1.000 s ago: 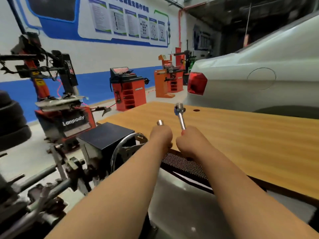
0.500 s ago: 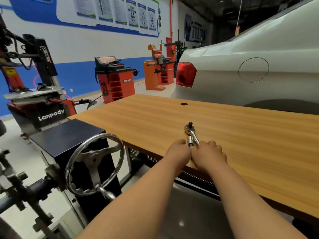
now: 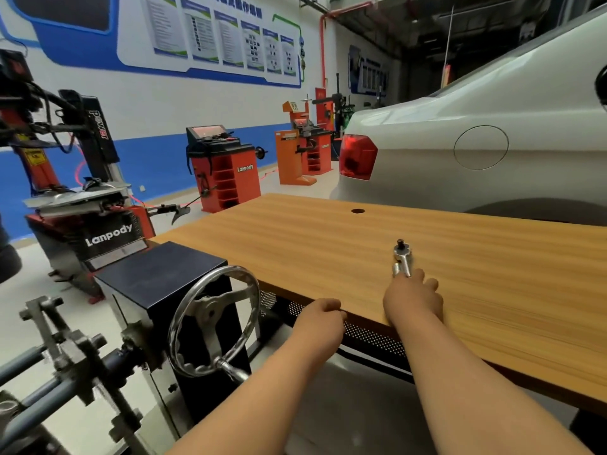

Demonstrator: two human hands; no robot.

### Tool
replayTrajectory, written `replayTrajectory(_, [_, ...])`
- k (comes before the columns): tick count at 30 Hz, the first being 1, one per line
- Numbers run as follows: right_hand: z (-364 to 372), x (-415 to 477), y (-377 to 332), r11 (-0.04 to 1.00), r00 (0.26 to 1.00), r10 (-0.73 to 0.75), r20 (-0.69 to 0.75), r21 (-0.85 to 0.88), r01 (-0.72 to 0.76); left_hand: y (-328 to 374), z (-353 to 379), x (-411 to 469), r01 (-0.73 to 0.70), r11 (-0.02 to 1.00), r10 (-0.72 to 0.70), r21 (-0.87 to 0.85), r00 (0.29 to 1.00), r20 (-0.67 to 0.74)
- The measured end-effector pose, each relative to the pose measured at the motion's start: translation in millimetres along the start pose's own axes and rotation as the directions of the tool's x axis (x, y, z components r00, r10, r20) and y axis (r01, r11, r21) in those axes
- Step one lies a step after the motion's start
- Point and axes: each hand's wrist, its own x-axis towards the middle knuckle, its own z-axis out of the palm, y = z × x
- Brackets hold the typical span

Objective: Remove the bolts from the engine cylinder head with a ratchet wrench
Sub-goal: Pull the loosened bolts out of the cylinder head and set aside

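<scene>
The chrome ratchet wrench [image 3: 403,255] lies on the wooden table [image 3: 328,244], head pointing away from me. My right hand [image 3: 413,302] rests on the table over its handle, fingers folded around it, so the handle is hidden. A short chrome socket piece [image 3: 396,269] lies against the wrench just left of my fingertips. My left hand [image 3: 323,318] hovers at the table's near edge, fingers curled, with nothing visible in it. No cylinder head or bolts appear in this view.
An engine stand with a steel handwheel [image 3: 213,320] and black box [image 3: 157,274] stands left of the table. A white car [image 3: 476,152] is parked behind the table. Red tyre machines [image 3: 223,165] line the far wall.
The wrench and socket piece came down from the air onto the table. My left hand then let go and drew back to the table edge; my right hand stays on the handle.
</scene>
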Motion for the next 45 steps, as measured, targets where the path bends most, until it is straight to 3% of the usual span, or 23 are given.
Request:
replayTrajectory(5, [-8,-12,20,0.994,0.995,0.100,-0.006,-0.041,-0.100,-2,-31,-23,-0.043,0.998,0.043,0.040,0.999,-0.001])
replayTrajectory(8, [-18,-45,-3,0.997,0.997,-0.028,-0.072,-0.073,0.023,9,-45,-39,-0.081,0.996,0.082,0.025,0.996,-0.042])
replayTrajectory(10, [-27,-80,-47,0.968,0.971,-0.212,-0.109,0.112,0.224,20,-59,-52,-0.129,0.989,0.138,0.072,0.982,-0.129])
replayTrajectory(11, [-36,-102,-75,0.898,0.954,-0.283,-0.101,0.321,0.300,27,-69,-61,-0.154,0.981,0.173,0.115,0.967,-0.188])
replayTrajectory(12, [-47,-126,-104,0.756,0.932,-0.356,-0.066,0.566,0.328,34,-82,-70,-0.183,0.973,0.213,0.140,0.945,-0.250])
replayTrajectory(14, [-70,-175,-159,0.422,0.855,-0.514,-0.062,0.850,0.316,49,-122,-95,-0.253,0.952,0.300,0.171,0.874,-0.383])
replayTrajectory(15, [-80,-198,-184,0.349,0.806,-0.578,-0.129,0.853,0.387,56,-150,-111,-0.282,0.937,0.346,0.205,0.823,-0.450])
replayTrajectory(18, [-104,-270,-249,0.261,0.564,-0.765,-0.311,0.651,0.713,57,-252,-175,-0.273,0.855,0.496,0.441,0.677,-0.544])
replayTrajectory(20, [-116,-318,-283,0.173,0.367,-0.876,-0.312,0.509,0.843,41,-322,-227,-0.125,0.765,0.553,0.631,0.629,-0.546])
replayTrajectory(22, [-121,-358,-311,0.157,0.229,-0.954,-0.193,0.328,0.931,22,-382,-282,0.104,0.669,0.530,0.736,0.627,-0.571])
replayTrajectory(24, [-127,-384,-336,0.169,0.170,-0.986,0.003,0.080,0.982,7,-428,-333,0.337,0.556,0.435,0.759,0.660,-0.612])
replayTrajectory(26, [-135,-399,-353,0.156,0.191,-0.964,0.184,-0.191,0.969,-4,-460,-376,0.490,0.448,0.337,0.748,0.682,-0.649])
replayTrajectory(28, [-144,-406,-363,0.154,0.255,-0.933,0.253,-0.359,0.921,-11,-480,-411,0.585,0.350,0.226,0.731,0.705,-0.672])
replayTrajectory(30, [-152,-410,-370,0.179,0.317,-0.907,0.278,-0.427,0.886,-17,-492,-438,0.651,0.259,0.065,0.713,0.725,-0.686])
replayTrajectory(33, [-154,-416,-378,0.188,0.365,-0.872,0.326,-0.465,0.865,-25,-502,-460,0.705,0.238,-0.106,0.668,0.703,-0.703])
replayTrajectory(39, [-144,-420,-389,0.232,0.401,-0.843,0.359,-0.431,0.872,-36,-506,-462,0.717,0.164,-0.102,0.678,0.696,-0.711])
replayTrajectory(45, [-141,-417,-394,0.149,0.336,-0.872,0.357,-0.461,0.875,-37,-504,-454,0.721,0.047,-0.100,0.691,0.692,-0.715])
